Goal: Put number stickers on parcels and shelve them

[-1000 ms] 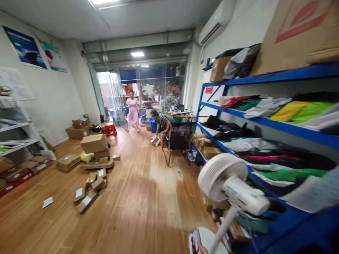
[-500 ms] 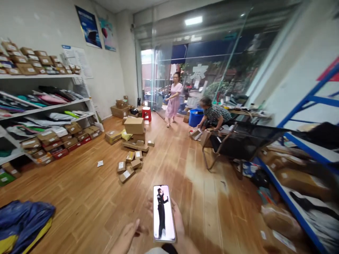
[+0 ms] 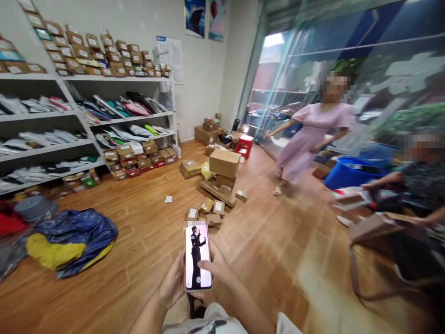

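Note:
A smartphone (image 3: 195, 241) is held upright in front of my lap, its lit screen showing a standing figure in dark clothes on a pale background. My left hand (image 3: 175, 280) is closed round the phone's left side and lower back. On the other side, my right hand (image 3: 216, 265) grips the right edge, with its thumb lying over the lower part of the screen. The fingers behind the phone are hidden. Just beyond its top edge, small cardboard parcels (image 3: 207, 206) lie on the wooden floor.
White shelves (image 3: 128, 79) with parcels and bags line the left wall. Stacked cartons (image 3: 224, 163) and a red stool (image 3: 244, 146) stand ahead. A person in pink (image 3: 306, 134) walks by the glass front; another person (image 3: 422, 176) bends over boxes at right. A blue-yellow tarp (image 3: 74, 239) lies left.
My view has swung left. My left hand, apart from the phone before, now holds it too, and my right thumb has come onto the screen. The person in pink is closer.

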Demonstrator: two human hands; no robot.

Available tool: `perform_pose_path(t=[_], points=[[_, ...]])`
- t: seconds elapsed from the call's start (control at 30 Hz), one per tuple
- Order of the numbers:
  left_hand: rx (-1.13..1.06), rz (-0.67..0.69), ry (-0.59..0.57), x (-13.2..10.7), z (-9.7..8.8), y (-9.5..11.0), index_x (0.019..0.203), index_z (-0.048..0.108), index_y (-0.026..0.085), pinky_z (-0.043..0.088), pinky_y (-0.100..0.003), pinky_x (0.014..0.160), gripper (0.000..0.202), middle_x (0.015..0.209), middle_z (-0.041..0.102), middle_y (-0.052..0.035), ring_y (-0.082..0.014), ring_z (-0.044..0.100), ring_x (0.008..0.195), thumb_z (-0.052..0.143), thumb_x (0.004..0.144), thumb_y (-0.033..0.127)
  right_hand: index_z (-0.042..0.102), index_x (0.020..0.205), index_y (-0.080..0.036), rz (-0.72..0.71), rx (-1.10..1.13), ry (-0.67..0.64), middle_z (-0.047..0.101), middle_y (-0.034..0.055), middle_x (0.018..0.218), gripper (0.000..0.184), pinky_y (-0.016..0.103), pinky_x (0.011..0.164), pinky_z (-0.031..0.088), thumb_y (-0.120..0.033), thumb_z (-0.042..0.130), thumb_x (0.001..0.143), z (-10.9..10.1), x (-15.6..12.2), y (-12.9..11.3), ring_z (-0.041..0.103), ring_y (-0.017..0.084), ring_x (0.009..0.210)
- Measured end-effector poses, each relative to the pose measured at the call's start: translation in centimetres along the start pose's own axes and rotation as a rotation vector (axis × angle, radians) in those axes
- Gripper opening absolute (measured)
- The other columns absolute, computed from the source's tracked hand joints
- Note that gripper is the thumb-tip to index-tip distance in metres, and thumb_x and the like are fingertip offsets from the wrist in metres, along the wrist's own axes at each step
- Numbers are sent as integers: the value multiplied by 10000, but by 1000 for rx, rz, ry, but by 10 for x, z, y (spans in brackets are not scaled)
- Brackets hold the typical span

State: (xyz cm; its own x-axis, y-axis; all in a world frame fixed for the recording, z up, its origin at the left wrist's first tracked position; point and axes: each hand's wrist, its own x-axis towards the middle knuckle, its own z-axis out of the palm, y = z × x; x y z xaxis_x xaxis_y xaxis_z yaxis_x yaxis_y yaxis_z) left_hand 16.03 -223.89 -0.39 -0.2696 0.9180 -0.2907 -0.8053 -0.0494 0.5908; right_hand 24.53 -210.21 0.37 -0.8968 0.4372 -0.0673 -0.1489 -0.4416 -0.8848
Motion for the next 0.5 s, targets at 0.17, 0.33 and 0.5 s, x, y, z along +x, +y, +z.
perform_pose_path(t=[0.17,0.33,0.5], points=[[107,101,205,41,-10,67,1507,327,346,610,-405,711,742,1567,356,-68,-375,461,1314,548,858,628,693,923,-185,146,-18,74,731,39,870,554,349,792,484,-665,743,650,18,106,-6,646,225,822],[-34,229,309,58,-43,112,1518,306,337,536,-466,947,674,1548,395,-41,-334,436,1351,464,918,600,693,1015,-213,137,-85,-32,705,54,1115,490,369,1010,407,-616,672,736,55,179,-1,568,268,1149],[-119,341,384,62,-95,163,1527,273,346,497,-479,1008,650,1531,424,-43,-310,482,1322,443,942,573,625,1055,-225,176,-132,-181,695,24,997,336,332,878,472,-321,674,736,102,245,23,623,226,967]])
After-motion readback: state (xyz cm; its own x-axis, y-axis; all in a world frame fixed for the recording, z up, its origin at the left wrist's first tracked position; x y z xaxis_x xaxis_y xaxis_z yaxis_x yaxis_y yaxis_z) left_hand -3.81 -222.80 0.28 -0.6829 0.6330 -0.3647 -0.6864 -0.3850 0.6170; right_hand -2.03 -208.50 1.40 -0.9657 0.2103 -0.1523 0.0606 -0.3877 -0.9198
